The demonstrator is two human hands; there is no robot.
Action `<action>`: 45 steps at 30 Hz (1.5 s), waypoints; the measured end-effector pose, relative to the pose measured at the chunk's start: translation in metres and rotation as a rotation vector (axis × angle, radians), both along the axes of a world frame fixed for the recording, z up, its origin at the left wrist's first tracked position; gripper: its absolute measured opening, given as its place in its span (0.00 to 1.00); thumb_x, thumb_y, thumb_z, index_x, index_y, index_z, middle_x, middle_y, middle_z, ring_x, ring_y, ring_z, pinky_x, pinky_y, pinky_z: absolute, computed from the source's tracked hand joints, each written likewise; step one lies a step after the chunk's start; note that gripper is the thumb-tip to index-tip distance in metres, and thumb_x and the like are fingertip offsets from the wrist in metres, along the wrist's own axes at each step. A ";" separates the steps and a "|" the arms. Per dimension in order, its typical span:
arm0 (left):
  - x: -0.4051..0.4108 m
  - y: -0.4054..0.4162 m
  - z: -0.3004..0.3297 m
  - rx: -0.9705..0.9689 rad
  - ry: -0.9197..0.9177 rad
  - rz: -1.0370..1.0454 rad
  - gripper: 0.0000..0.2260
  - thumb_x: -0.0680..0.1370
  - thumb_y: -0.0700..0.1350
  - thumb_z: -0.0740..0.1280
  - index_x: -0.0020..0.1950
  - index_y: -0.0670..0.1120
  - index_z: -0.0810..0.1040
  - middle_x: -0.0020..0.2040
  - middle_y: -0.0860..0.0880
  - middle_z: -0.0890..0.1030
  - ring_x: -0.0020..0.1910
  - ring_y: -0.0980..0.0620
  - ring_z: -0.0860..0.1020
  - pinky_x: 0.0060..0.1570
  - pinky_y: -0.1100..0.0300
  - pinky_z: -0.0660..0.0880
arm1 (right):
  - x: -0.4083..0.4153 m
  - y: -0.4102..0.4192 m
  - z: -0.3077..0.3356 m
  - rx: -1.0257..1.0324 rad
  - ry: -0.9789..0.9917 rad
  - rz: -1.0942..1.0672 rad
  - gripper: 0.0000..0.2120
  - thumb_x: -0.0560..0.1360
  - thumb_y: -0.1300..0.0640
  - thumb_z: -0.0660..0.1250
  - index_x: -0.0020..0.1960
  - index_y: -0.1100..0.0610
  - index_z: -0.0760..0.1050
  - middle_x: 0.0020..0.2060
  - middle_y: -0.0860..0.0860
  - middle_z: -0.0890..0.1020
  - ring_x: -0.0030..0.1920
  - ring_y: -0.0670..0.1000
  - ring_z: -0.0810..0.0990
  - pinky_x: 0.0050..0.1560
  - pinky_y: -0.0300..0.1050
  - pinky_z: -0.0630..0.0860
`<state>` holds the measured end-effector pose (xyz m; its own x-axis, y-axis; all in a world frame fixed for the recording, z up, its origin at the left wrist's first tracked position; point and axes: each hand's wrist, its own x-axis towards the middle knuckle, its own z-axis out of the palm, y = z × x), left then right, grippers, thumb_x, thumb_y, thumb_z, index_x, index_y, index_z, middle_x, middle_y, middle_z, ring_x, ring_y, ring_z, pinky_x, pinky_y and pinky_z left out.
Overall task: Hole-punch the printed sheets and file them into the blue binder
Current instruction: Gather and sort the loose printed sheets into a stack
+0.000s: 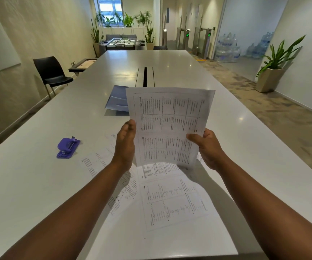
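A printed sheet (170, 121) stands nearly upright above the white table (38, 184). My right hand (207, 147) pinches its lower right edge. My left hand (126, 145) rests flat against its left edge, fingers straight. Beneath my arms lie more printed sheets (174, 207), spread and overlapping. The blue binder (116, 99) lies open behind the raised sheet, which hides part of it. A purple hole punch (67, 148) sits on the table to the left of my left hand, apart from the papers.
A cable slot (145, 76) runs along the table's middle beyond the binder. A black chair (52, 76) stands at the table's left side. A potted plant (272, 72) stands on the floor to the right.
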<state>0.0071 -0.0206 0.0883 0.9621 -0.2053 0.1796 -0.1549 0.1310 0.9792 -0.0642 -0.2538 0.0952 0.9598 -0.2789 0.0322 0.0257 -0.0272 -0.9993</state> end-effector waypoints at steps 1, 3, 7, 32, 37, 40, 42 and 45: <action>0.000 -0.001 0.002 0.006 0.001 -0.003 0.16 0.85 0.58 0.53 0.63 0.55 0.76 0.54 0.55 0.85 0.53 0.51 0.84 0.46 0.57 0.83 | 0.000 0.000 0.001 0.001 -0.014 -0.003 0.10 0.80 0.66 0.64 0.55 0.54 0.79 0.54 0.51 0.86 0.57 0.58 0.83 0.62 0.65 0.79; -0.001 -0.004 0.003 0.014 0.022 -0.027 0.15 0.86 0.55 0.52 0.64 0.54 0.75 0.53 0.57 0.85 0.53 0.52 0.84 0.45 0.58 0.82 | 0.001 0.003 0.000 -0.004 -0.025 -0.003 0.08 0.80 0.63 0.67 0.56 0.54 0.80 0.54 0.52 0.86 0.57 0.59 0.84 0.60 0.67 0.79; -0.004 -0.008 0.008 0.001 0.038 -0.026 0.13 0.86 0.53 0.53 0.61 0.55 0.75 0.50 0.60 0.86 0.51 0.55 0.85 0.44 0.58 0.82 | 0.004 0.011 0.002 -0.018 -0.060 -0.025 0.09 0.80 0.57 0.69 0.60 0.53 0.80 0.56 0.52 0.86 0.57 0.60 0.84 0.59 0.68 0.80; 0.009 -0.010 -0.002 0.295 0.169 0.048 0.10 0.82 0.50 0.66 0.62 0.50 0.79 0.53 0.52 0.86 0.45 0.51 0.86 0.40 0.58 0.83 | 0.010 0.008 0.005 -0.136 0.140 -0.080 0.12 0.83 0.50 0.65 0.65 0.52 0.76 0.55 0.50 0.84 0.54 0.59 0.83 0.61 0.67 0.78; 0.013 0.002 -0.009 0.208 0.358 -0.165 0.14 0.84 0.52 0.62 0.61 0.45 0.79 0.53 0.47 0.87 0.50 0.47 0.86 0.44 0.51 0.82 | 0.008 -0.001 -0.005 -0.121 0.284 -0.063 0.13 0.83 0.56 0.64 0.67 0.56 0.73 0.51 0.52 0.83 0.47 0.56 0.84 0.39 0.48 0.81; 0.016 0.001 -0.015 0.328 0.347 -0.062 0.13 0.84 0.48 0.61 0.55 0.43 0.81 0.52 0.45 0.86 0.46 0.49 0.85 0.43 0.56 0.79 | 0.005 -0.008 -0.007 -0.076 0.381 -0.065 0.12 0.83 0.60 0.63 0.66 0.58 0.72 0.49 0.54 0.82 0.43 0.55 0.84 0.25 0.40 0.78; 0.021 0.003 -0.023 0.542 0.266 -0.007 0.07 0.82 0.41 0.64 0.57 0.45 0.81 0.56 0.45 0.84 0.51 0.49 0.81 0.48 0.57 0.77 | 0.004 -0.011 -0.011 -0.066 0.450 -0.060 0.12 0.83 0.62 0.64 0.66 0.61 0.72 0.49 0.56 0.82 0.42 0.56 0.84 0.23 0.38 0.77; 0.029 0.010 -0.034 0.771 0.233 -0.083 0.23 0.77 0.35 0.71 0.71 0.41 0.73 0.69 0.42 0.76 0.64 0.46 0.77 0.57 0.55 0.76 | 0.004 -0.012 -0.022 -0.081 0.535 -0.066 0.16 0.82 0.63 0.65 0.69 0.65 0.72 0.49 0.59 0.82 0.42 0.57 0.84 0.27 0.41 0.82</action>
